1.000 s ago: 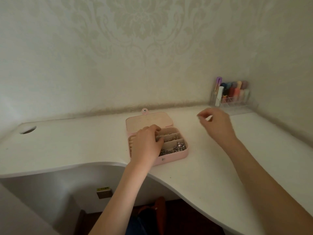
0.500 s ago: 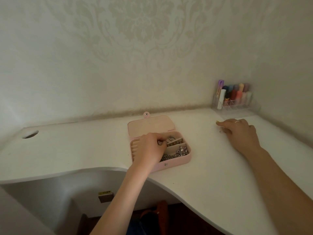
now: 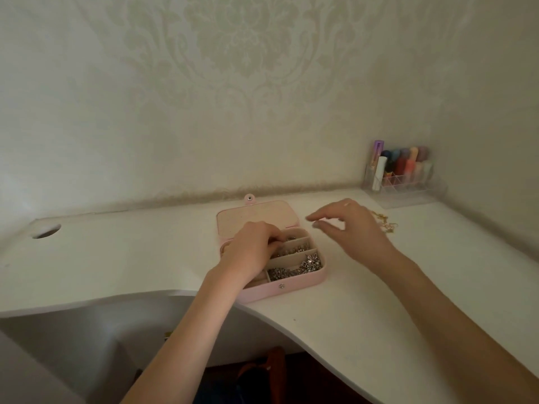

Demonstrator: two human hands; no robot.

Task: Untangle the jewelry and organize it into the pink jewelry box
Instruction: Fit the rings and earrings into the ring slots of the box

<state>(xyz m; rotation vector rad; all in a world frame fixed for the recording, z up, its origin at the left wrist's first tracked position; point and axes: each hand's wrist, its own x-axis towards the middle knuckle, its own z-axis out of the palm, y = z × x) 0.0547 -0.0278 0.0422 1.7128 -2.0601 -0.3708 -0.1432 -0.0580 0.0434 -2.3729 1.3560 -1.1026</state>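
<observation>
Head view: left hand (image 3: 248, 252) in pink jewelry box (image 3: 291, 282).

Jewelry box (image 3: 291, 282) on table (image 3: 145, 258), lid laid back behind it. Left hand (image 3: 250, 252) in box. Right hand (image 3: 355, 228) right of box. Chain (image 3: 385, 224) right of right hand. Organizer (image 3: 408, 189) in far right corner.

Your white desk (image 3: 335, 310), curved front edge, cable hole (image 3: 46, 230) at 9 o'clock | open pink jewelry box (image 3: 287, 284) lies at centre | gold chain (image 3: 384, 223) at 2 o'clock | clear organizer (image 3: 408, 191) with colourful tubes, far corner at 1 o'clock.
</observation>
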